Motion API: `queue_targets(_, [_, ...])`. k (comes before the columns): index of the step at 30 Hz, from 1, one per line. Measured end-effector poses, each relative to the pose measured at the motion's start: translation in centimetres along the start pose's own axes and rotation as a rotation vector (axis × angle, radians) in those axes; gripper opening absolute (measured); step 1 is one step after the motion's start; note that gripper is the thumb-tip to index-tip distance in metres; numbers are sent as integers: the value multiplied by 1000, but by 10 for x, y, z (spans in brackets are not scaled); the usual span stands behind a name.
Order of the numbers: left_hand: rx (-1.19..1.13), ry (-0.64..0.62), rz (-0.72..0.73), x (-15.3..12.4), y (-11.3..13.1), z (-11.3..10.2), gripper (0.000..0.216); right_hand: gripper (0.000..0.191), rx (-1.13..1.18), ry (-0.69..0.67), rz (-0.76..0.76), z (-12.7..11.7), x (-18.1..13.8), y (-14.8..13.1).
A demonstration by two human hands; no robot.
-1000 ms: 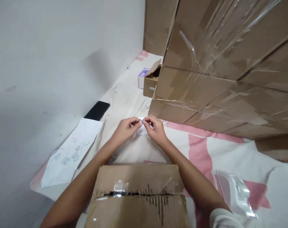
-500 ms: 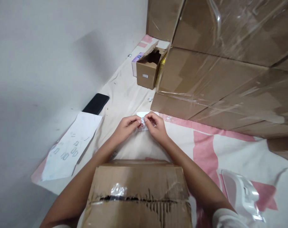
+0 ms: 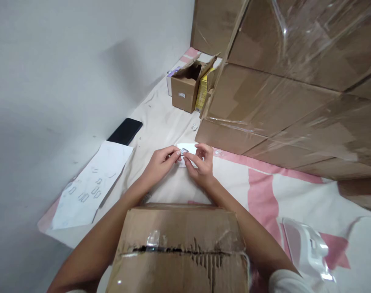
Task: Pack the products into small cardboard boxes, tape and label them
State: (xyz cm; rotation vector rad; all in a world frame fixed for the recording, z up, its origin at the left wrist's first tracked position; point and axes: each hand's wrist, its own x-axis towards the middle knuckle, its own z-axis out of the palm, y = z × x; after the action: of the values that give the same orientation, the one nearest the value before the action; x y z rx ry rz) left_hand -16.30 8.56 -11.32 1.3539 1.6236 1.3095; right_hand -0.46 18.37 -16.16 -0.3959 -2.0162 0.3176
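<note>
Between my fingertips is a small pale, bluish-white piece point(image 3: 184, 151), too small to name. My left hand point(image 3: 163, 162) pinches it between thumb and forefinger. My right hand point(image 3: 200, 162) is at its right side, thumb and a finger touching or very near it, the other fingers raised and apart. Beneath both hands lies a small white paper point(image 3: 189, 147) on the cloth. Closer to me, between my forearms, stands a brown cardboard box point(image 3: 179, 228) with a torn, dark slit across its top.
Stacked, plastic-wrapped cartons point(image 3: 273, 101) rise at right. A small open box point(image 3: 183, 95) stands behind, beside a yellow box point(image 3: 202, 95). At left lie a black phone point(image 3: 126, 131) and a white sheet with small drawn-looking shapes point(image 3: 90, 183). A clear plastic piece point(image 3: 307, 248) lies at right.
My right hand has loosened, its fingers spreading away from the small piece, while the left keeps its pinch. The view has shifted slightly.
</note>
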Motion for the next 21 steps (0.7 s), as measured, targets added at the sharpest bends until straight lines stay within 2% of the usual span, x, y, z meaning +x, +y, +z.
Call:
queue_targets(2, [37, 0, 17, -1, -1, 0, 31, 17, -6, 41, -24, 2, 1, 1])
queue_targets(6, [108, -15, 49, -2, -2, -1, 29, 15, -10, 27, 0, 5, 1, 1])
queue_targets(14, [216, -8, 108, -3, -2, -2, 25, 10, -26, 58, -85, 3, 4, -2])
queue_targets(17, [227, -13, 97, -3, -2, -1, 26, 6, -22, 25, -77, 3, 4, -2])
queue_targets(21, [280, -8, 82, -3, -3, 0, 27, 12, 15, 0, -91, 6, 3, -2])
